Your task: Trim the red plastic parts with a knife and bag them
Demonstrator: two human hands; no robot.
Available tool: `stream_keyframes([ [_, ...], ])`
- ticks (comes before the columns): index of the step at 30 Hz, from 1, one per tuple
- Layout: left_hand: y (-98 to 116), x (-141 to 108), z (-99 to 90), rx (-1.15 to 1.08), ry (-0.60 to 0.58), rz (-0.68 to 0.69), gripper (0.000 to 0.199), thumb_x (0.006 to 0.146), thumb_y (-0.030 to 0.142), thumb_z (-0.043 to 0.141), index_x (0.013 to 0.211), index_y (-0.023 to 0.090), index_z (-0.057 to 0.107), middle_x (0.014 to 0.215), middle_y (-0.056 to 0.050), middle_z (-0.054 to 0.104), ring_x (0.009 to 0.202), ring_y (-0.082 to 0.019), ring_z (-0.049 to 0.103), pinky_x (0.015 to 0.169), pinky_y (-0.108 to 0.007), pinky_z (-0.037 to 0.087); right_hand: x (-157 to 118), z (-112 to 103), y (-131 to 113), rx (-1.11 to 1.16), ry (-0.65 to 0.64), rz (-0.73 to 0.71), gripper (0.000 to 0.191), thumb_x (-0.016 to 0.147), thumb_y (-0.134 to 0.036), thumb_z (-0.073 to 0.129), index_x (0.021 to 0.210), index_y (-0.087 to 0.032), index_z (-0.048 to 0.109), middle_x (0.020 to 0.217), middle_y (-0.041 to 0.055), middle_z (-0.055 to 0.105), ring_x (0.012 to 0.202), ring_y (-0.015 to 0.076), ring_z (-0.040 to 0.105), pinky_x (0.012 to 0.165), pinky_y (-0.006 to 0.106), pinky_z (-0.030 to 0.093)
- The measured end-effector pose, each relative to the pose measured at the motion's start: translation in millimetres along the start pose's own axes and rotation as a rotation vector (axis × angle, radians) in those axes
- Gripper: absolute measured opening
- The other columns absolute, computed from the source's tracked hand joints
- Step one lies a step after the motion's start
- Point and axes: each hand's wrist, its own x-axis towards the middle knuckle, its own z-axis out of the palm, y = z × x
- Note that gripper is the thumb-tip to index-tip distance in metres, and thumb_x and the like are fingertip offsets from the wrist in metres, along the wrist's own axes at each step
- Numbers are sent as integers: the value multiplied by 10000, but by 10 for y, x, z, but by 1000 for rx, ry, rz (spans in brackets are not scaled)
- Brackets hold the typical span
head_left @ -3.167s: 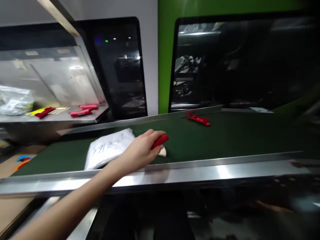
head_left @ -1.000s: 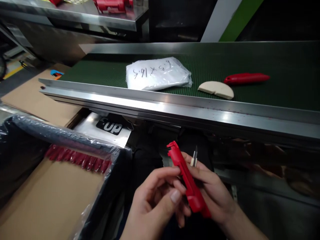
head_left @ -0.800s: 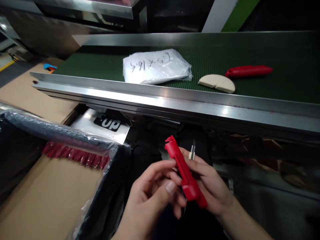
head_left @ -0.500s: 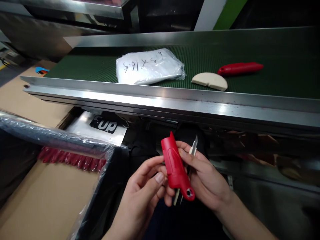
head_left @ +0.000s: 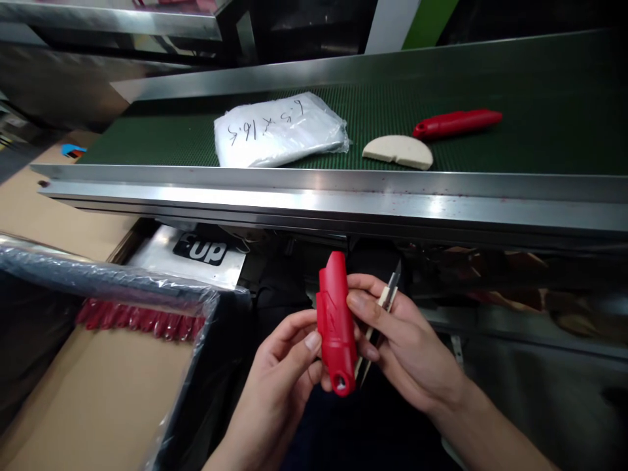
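Both hands are together in front of the body, below the near steel rail [head_left: 343, 203] of the conveyor. The left hand [head_left: 279, 386] pinches the lower part of a red plastic handle piece [head_left: 335, 324] between thumb and fingers; the right hand [head_left: 412, 356] closes on its upper side with the thumb pressed on the face. The piece stands nearly upright, its rounded end with a small hole pointing down.

Also in the right hand, tucked behind the red piece: a thin pale tool with a dark blade tip [head_left: 390, 297], the tip poking up past the fingers. Whether it touches the red piece, I cannot tell.

Judgement: the step in hand looks like inspection or trimming of the moulded part, with the piece being turned to show its faces. A next move would call for a firm left-hand hold so the right can free the blade and bring it to an edge, tip kept away from the left fingers.

Beyond the hands, up on the green belt [head_left: 540, 98]: a white plastic bag with writing [head_left: 279, 127], a cream half-round block [head_left: 398, 150], a second red handle [head_left: 456, 123]. Left of the hands: a lined carton [head_left: 98, 386] with a row of red parts [head_left: 137, 318] along its far wall.
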Motion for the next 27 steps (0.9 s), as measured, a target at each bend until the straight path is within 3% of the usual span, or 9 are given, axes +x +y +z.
stream_keyframes([
  [5, -29, 0, 34, 141, 5, -19, 195, 891, 267, 647, 1065, 184, 674, 900, -71, 666, 710, -148, 590, 646, -245, 484, -16, -22, -31, -19, -36, -2, 278, 813, -345, 751, 995, -180, 623, 687, -43, 578, 507, 23, 475, 396, 101, 348],
  [8, -29, 11, 49, 337, 120, 97, 234, 873, 276, 669, 1094, 200, 666, 966, -54, 666, 772, -143, 592, 712, -234, 492, -26, -23, -27, -60, -53, -14, 287, 813, -349, 751, 988, -169, 612, 706, -38, 597, 497, 16, 484, 397, 98, 346],
  [10, -13, 38, 51, 367, 186, 171, 324, 880, 316, 660, 1191, 238, 617, 1098, -53, 643, 910, -170, 607, 799, -249, 500, -45, -19, -20, -101, -53, -23, 304, 816, -368, 746, 995, -165, 608, 713, -35, 601, 505, 20, 496, 403, 100, 351],
  [12, 7, 78, 55, 336, 162, 188, 421, 893, 382, 643, 1288, 276, 545, 1187, -56, 611, 1034, -204, 598, 873, -276, 494, -81, -20, -13, -173, -64, -28, 320, 824, -391, 735, 1011, -168, 603, 681, -40, 595, 513, 26, 505, 413, 100, 356],
  [15, 22, 132, 80, 312, 62, 162, 485, 895, 426, 644, 1340, 307, 493, 1106, -49, 629, 1010, -195, 607, 851, -258, 493, -160, -54, 1, -362, -140, -34, 275, 894, -423, 648, 1029, -189, 598, 604, -52, 581, 501, 27, 494, 446, 96, 383],
  [18, 4, 128, 135, 320, 31, 137, 347, 894, 400, 649, 1207, 270, 576, 932, -22, 620, 785, -133, 607, 719, -214, 500, -229, -146, -9, -611, -54, -239, 232, 930, -401, 602, 1113, -265, 566, 783, -39, 637, 629, 44, 577, 549, 105, 472],
  [21, -26, 58, 198, 279, 36, 65, 260, 912, 407, 599, 1109, 240, 568, 756, 16, 543, 523, -82, 487, 497, -191, 426, -253, -241, -85, -838, 98, -521, 362, 919, -343, 624, 1254, -342, 487, 1096, -21, 611, 899, 75, 637, 718, 124, 533],
  [25, -36, -37, 262, 254, 72, 91, 255, 886, 405, 619, 1064, 228, 579, 798, 10, 540, 487, -65, 423, 422, -176, 351, -246, -249, -237, -1100, 11, -779, 288, 954, -155, 535, 1209, -283, 577, 1155, -7, 604, 1047, 66, 601, 898, 119, 482],
  [27, -29, -60, 286, 243, 77, 110, 249, 879, 404, 630, 1055, 233, 591, 817, 6, 549, 487, -59, 420, 419, -168, 348, -253, -223, -284, -1189, -50, -938, 347, 929, -47, 514, 1222, -215, 594, 1159, 26, 603, 1071, 78, 585, 931, 146, 473],
])
